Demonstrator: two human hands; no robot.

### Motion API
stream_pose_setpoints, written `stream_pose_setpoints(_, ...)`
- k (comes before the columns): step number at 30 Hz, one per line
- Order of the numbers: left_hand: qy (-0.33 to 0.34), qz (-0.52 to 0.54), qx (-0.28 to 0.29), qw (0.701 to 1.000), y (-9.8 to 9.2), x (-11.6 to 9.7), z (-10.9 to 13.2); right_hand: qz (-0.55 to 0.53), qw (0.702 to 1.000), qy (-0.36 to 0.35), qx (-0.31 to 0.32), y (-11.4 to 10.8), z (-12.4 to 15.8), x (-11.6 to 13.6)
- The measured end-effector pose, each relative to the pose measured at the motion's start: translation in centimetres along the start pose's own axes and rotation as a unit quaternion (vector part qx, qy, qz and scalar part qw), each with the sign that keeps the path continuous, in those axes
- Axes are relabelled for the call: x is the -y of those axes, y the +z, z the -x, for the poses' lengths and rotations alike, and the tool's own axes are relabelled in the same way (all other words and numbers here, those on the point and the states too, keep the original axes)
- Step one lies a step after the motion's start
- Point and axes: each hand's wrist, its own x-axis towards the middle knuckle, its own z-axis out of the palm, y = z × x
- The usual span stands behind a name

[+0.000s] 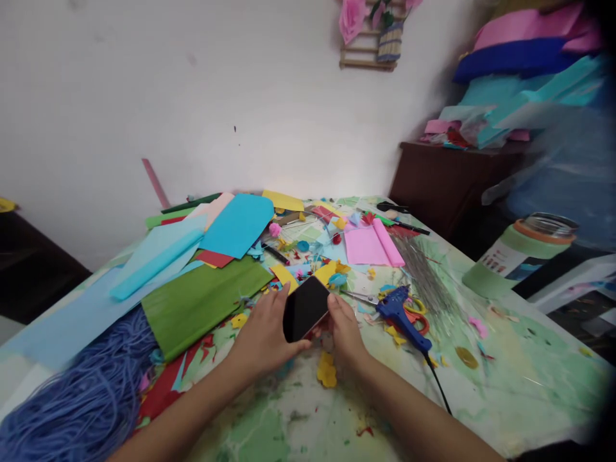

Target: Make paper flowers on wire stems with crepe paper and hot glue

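Above the middle of the table I hold a smartphone (307,309) with a dark screen, tilted to the right. My left hand (264,333) grips its left side, thumb along the lower edge. On its right edge, my right hand (344,324) is closed, with some fingers hidden underneath. Just below the phone lies a yellow paper flower (326,370). To the right rest a blue glue gun (403,319) with a black cord and scissors (418,308) with orange and yellow handles, partly covered by the gun.
Green crepe paper (206,298), blue sheets (238,224) and blue cord (91,391) cover the left side. Pink paper (368,245), a bundle of thin wires (426,279) and a green jar (517,253) stand or lie right. Paper scraps are scattered between. A dark cabinet (443,183) stands behind.
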Motion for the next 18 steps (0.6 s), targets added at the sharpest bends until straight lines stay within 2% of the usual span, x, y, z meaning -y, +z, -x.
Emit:
stream_pose_setpoints(2, -0.03, 0.13, 0.068, 0.989, 0.0, 0.4, -0.3, -0.004, 1.0, -0.008, -0.007, -0.5, -0.4, 0.0)
stream_pose_setpoints(3, -0.051, 0.232, 0.119, 0.964, -0.2, 0.6, -0.4, -0.01, 1.0, -0.004, -0.003, -0.6, -0.4, 0.1)
stream_pose_setpoints(4, -0.079, 0.345, 0.175, 0.919, -0.3, 0.7, -0.4, -0.018, 1.0, 0.003, 0.004, -0.6, -0.5, 0.2)
stream_pose_setpoints(5, -0.117, 0.454, 0.231, 0.853, -0.4, 0.7, -0.3, -0.027, 0.999, 0.012, 0.015, -0.6, -0.4, 0.4)
stream_pose_setpoints(6, -0.159, 0.546, 0.282, 0.772, -0.3, 0.6, -0.1, -0.034, 0.999, 0.022, 0.028, -0.5, -0.3, 0.5)
stream_pose_setpoints(8, -0.226, 0.667, 0.356, 0.614, 0.2, 0.3, 0.3, -0.035, 0.998, 0.034, 0.037, -0.3, 0.0, 0.8)
stream_pose_setpoints(9, -0.243, 0.704, 0.375, 0.552, 0.6, 0.2, 0.5, -0.029, 0.998, 0.036, 0.032, -0.2, 0.1, 0.9)
stream_pose_setpoints(10, -0.249, 0.732, 0.383, 0.505, 1.0, 0.1, 0.7, -0.02, 0.999, 0.037, 0.026, -0.2, 0.2, 1.0)
stream_pose_setpoints(11, -0.249, 0.755, 0.381, 0.472, 1.4, 0.0, 0.9, -0.006, 0.999, 0.039, 0.022, -0.1, 0.2, 1.0)
stream_pose_setpoints(13, -0.247, 0.785, 0.361, 0.439, 1.8, -0.1, 1.0, 0.03, 0.998, 0.04, 0.035, -0.2, 0.1, 1.1)
stream_pose_setpoints(15, -0.251, 0.8, 0.333, 0.432, 1.7, 0.1, 0.9, 0.092, 0.995, 0.003, 0.038, -0.5, -0.2, 1.2)
stream_pose_setpoints(17, -0.256, 0.809, 0.298, 0.437, 1.4, 0.3, 0.7, 0.189, 0.977, -0.101, 0.002, -0.9, -0.3, 1.2)
stream_pose_setpoints(18, -0.256, 0.813, 0.282, 0.44, 1.3, 0.4, 0.6, 0.243, 0.955, -0.167, -0.018, -1.1, -0.2, 1.3)
